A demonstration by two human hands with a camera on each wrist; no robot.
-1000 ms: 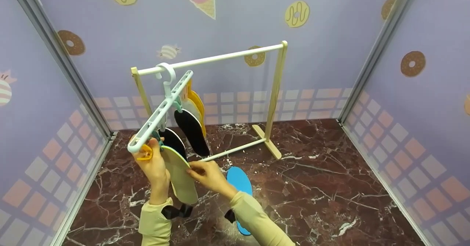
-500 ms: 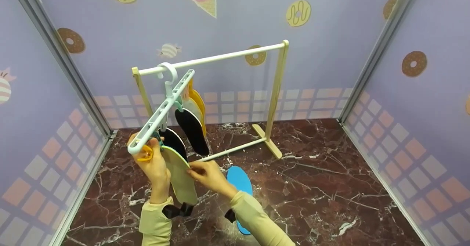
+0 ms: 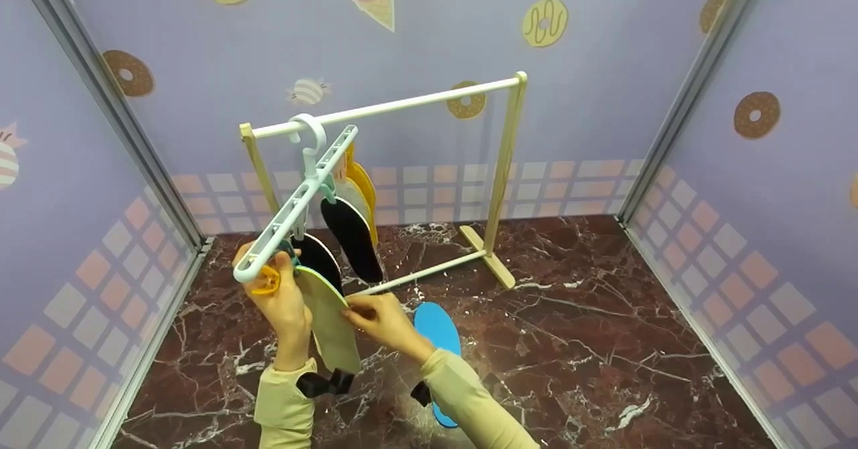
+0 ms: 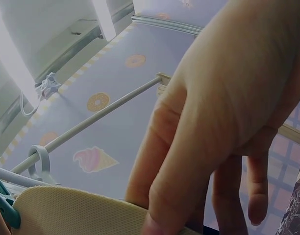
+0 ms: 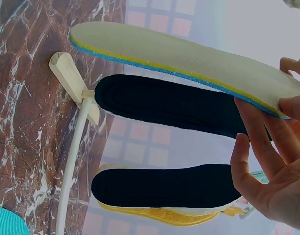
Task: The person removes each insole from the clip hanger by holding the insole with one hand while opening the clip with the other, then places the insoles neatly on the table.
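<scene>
My left hand is raised at the near end of a pale hanger, gripping a teal clip. An orange clip sits against that hand. Below the teal clip, a cream insole hangs nearly upright; its yellow and blue edge layers show in the right wrist view. My right hand pinches the insole's right edge about midway down. Close behind is a black insole, partly hidden. Farther along the hanger hangs another black insole. What the clip's jaws hold is hidden by the left hand.
The hanger hooks over the white bar of a wooden-post rack. A yellow insole hangs at its far end. A blue insole lies on the dark marbled surface beneath my right arm. Patterned walls enclose three sides.
Almost nothing differs. Both hands keep their places on the clip and the cream insole; the hanger's far end has swung very slightly right.
</scene>
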